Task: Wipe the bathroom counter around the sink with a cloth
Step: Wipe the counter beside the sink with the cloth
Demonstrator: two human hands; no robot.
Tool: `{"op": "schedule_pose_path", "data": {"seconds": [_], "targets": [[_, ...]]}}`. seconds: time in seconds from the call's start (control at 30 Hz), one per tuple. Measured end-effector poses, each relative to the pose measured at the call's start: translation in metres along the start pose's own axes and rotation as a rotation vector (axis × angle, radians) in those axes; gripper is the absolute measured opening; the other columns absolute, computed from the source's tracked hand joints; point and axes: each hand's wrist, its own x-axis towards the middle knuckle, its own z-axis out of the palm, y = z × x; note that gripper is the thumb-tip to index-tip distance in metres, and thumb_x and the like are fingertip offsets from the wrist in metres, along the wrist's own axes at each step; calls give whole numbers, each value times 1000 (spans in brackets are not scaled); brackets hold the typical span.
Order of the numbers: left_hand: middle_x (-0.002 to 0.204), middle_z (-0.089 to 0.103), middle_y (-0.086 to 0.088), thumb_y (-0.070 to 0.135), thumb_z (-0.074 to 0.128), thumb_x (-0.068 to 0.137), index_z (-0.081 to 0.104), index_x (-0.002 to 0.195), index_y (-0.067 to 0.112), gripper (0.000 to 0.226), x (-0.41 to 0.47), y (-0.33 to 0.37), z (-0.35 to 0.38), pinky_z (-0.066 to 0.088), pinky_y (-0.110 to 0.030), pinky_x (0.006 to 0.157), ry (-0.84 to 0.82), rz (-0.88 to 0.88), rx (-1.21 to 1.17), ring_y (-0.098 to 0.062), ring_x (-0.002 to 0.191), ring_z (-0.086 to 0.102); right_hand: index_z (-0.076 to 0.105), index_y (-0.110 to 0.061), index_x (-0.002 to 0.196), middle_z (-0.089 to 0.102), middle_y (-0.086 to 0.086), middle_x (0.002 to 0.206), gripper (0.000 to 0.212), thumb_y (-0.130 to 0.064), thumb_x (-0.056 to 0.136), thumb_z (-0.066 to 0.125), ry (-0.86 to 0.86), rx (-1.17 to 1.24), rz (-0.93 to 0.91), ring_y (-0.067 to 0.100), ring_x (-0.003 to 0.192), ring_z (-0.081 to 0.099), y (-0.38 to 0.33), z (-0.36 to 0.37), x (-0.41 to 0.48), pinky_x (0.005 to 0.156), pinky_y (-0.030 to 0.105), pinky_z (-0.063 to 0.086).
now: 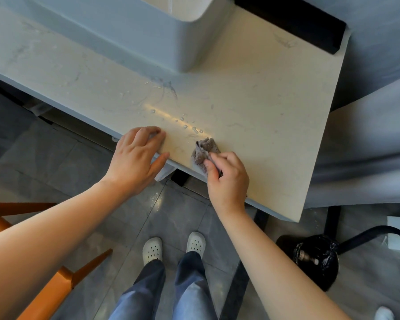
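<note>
On the counter (252, 107), right hand (226, 179) pinches cloth (204, 151).

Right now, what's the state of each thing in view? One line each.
counter: wet, with droplets and streaks near the front, not yet wiped.
sink: stands on the counter, behind the wet patch.
cloth: bunched, on the counter near its front edge.
right hand: grips the cloth.
left hand: fingers relaxed, rests on the counter's front edge.
bin: black-lined, upright.
</note>
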Motion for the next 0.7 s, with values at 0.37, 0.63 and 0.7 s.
{"op": "schedule_pose_path", "data": {"seconds": [0.37,0.63,0.7], "targets": [[135,46,-19,51,39,90,45,136,0,69,13,-31,-4,30,-47,109,29,0,101,-37,126,38,72,-8,99,62,1,85,16,-9,85,65,59,252,176,-2,72,55,-25,-34,33,67,8,42],[140,41,-14,54,37,90,42,140,4,71,11,-47,0,25,-39,113,31,7,-4,-31,132,33,72,-7,98,52,-1,85,18,-18,88,61,128,-20,257,15,74,51,14,3,96,60,15,30],[141,41,-13,54,38,90,42,141,5,71,11,-49,1,22,-35,114,38,13,-9,-30,133,32,72,-9,99,50,-3,83,18,-19,88,61,130,-44,243,17,74,51,13,13,95,61,20,29]]}}
